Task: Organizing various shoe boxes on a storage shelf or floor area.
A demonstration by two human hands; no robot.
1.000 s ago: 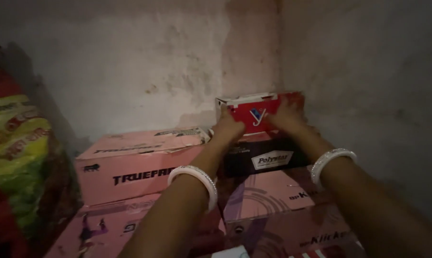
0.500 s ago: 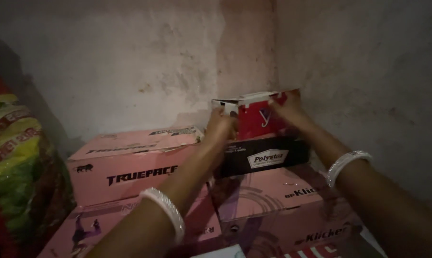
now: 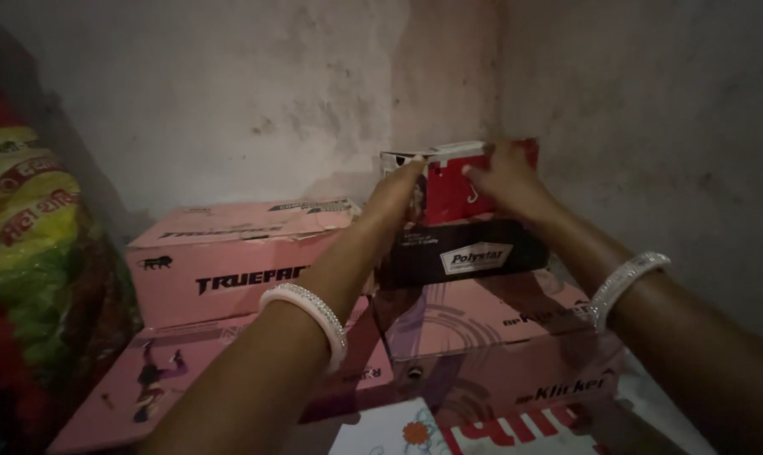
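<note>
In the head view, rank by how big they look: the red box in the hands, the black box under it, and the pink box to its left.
1. Pink box, clearly largest.
2. Black box.
3. Red box, looks close to the black one, and both hands (left hand, right hand) cover part of it, so that order is unsure.

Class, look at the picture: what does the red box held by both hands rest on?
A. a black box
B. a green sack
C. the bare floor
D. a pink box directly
A: the red box, gripped by the left hand and right hand, sits on top of a black box, which itself lies on pink boxes.
</note>
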